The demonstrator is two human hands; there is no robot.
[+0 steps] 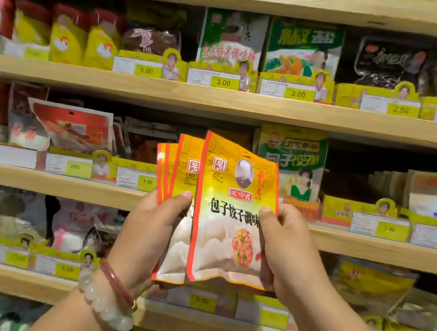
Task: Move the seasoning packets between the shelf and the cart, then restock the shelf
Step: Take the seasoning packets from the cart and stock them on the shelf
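Note:
I hold a fanned stack of several yellow-and-orange seasoning packets (228,212) upright in front of the wooden shelf (65,185). My left hand (157,230) grips the rear packets from the left, thumb on their front. The front packet's right edge is pinched by my right hand (288,250), with the thumb on its face. The packets hang in the air before the middle shelf level, touching nothing else. The slot straight behind them looks dark and I cannot see into it.
Green packets (291,159) stand just right of the held stack, red-and-white bags (68,127) to its left. Yellow price-tag holders (223,80) line every shelf edge. More green, yellow and dark packets fill the level above. No cart is in view.

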